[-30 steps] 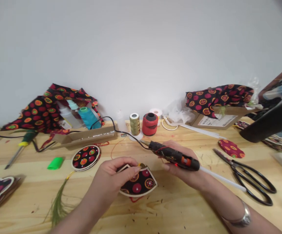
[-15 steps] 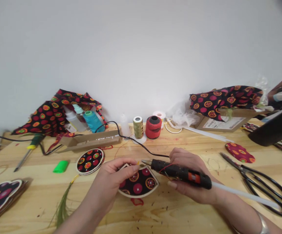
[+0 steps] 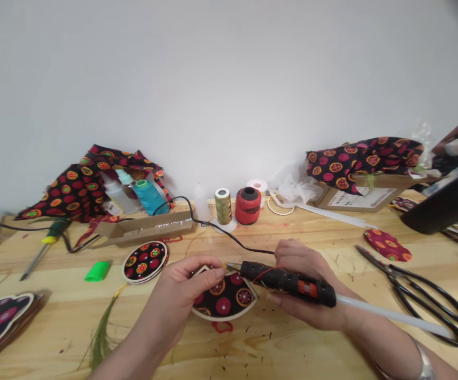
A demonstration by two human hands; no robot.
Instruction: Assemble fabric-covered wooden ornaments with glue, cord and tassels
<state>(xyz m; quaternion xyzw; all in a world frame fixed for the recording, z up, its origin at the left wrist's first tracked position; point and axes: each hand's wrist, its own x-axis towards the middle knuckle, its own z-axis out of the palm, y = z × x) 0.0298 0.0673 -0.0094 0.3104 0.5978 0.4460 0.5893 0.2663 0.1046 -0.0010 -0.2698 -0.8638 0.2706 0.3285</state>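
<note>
So: left hand closed over top edge of fabric-covered fan-shaped piece, piece lying on worktop; right hand gripping hot glue gun, nozzle just at piece's top edge, glue stick trailing.

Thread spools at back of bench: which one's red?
The squat red spool, with a black core, just right of the slim gold spool; the turquoise cone stands farther left.
</note>
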